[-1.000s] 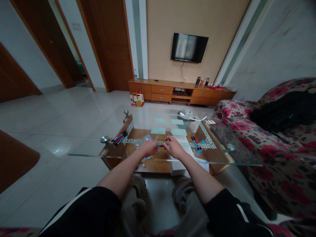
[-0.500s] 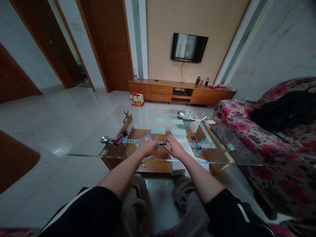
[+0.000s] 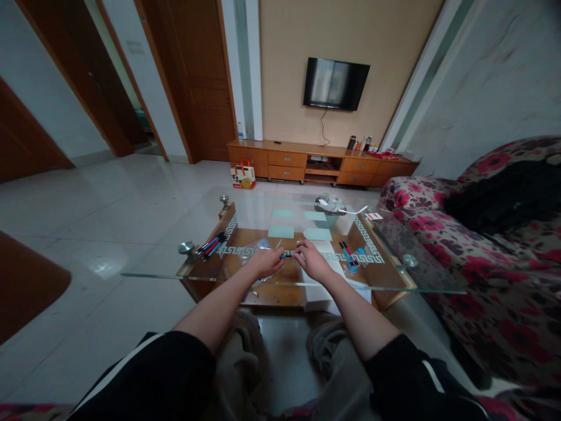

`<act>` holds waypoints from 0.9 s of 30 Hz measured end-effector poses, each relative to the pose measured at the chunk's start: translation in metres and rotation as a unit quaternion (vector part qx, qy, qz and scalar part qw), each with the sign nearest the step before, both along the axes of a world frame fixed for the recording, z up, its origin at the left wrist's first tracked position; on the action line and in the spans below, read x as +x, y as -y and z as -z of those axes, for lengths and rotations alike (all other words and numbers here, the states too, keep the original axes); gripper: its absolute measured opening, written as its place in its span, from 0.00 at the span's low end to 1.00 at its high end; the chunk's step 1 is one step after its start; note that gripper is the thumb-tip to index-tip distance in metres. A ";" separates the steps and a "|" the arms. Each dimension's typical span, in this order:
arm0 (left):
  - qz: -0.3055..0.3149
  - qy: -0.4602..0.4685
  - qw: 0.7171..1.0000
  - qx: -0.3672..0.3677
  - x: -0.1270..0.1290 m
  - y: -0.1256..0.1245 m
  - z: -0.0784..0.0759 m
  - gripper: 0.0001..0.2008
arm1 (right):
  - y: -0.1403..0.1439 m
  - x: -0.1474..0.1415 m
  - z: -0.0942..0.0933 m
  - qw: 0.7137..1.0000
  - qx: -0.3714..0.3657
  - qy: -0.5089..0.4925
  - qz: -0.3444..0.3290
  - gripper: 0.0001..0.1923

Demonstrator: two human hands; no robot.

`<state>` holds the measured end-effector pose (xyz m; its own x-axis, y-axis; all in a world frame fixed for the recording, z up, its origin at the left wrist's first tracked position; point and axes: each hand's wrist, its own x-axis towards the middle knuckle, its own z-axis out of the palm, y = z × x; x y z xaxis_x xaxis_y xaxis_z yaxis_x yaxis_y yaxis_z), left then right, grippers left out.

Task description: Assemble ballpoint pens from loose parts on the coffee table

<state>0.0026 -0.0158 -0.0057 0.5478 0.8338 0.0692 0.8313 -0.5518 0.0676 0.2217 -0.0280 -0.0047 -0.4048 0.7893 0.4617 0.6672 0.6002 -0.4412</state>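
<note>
Under the left hand (image 3: 266,263) and right hand (image 3: 312,262) is a glass table (image 3: 280,232). Far ahead of them, a black TV (image 3: 336,84) hangs on a tan wall (image 3: 284,35), above a long, low wooden cabinet (image 3: 287,159). To their right is a sofa (image 3: 491,316) with pink flowers. To their left, a shiny pale floor (image 3: 131,210) runs to brown doors (image 3: 201,76). The room is a bit dim.

Black sleeves fill the lower corners of the frame. A long pale stripe (image 3: 114,372) runs along the left sleeve (image 3: 175,374) at the lower left; the right sleeve (image 3: 401,380), lower right, carries a shorter white stripe (image 3: 432,378) and a thinner, dimmer line below it. Both end around the elbows, leaving the forearms bare, as are the left grip (image 3: 267,262) and right grip (image 3: 314,263). Loose, creased greyish-brown trousers (image 3: 342,374) show at bottom centre.
</note>
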 end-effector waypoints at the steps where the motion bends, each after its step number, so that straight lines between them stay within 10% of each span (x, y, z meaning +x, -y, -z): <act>1: 0.002 0.003 1.000 -0.001 0.000 0.000 0.000 0.16 | 0.000 0.000 0.000 1.000 0.000 -0.006 -0.002 0.03; 27: 0.015 0.030 0.999 0.020 0.000 0.003 -0.002 0.17 | 0.004 0.006 -0.006 0.999 -0.011 -0.023 0.022 0.03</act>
